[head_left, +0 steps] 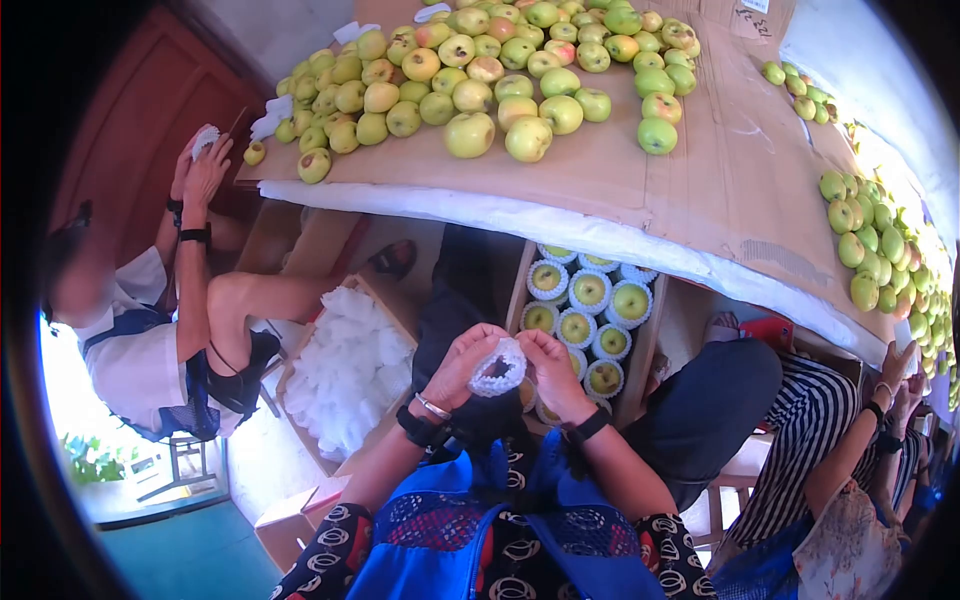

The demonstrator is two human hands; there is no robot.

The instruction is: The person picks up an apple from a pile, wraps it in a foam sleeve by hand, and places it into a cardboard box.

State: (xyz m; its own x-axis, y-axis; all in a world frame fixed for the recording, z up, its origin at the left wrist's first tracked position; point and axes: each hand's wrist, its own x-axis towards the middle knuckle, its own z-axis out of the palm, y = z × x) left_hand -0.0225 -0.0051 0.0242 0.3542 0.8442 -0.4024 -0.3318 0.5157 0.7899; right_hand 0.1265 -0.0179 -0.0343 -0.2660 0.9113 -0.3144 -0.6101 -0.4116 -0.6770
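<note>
In front of my chest, a white foam net sleeve (499,370) is stretched into a ring, with its dark hollow facing me and no fruit visible in it. My left hand (462,372) pinches its left side. On the opposite side, the fingers of my right hand (556,374) grip its edge. Just beyond my right hand stands a cardboard box (640,385) holding several green apples (590,290), each wrapped in a white foam net. To the left of my hands, another carton (402,322) is heaped with white foam sleeves (345,370).
A cardboard-covered table (560,190) carries a large pile of loose green-yellow apples (470,95), with more at its right end. A co-worker (150,330) sits at left, holding a white foam-wrapped item. Another person (850,500) in striped trousers sits at right.
</note>
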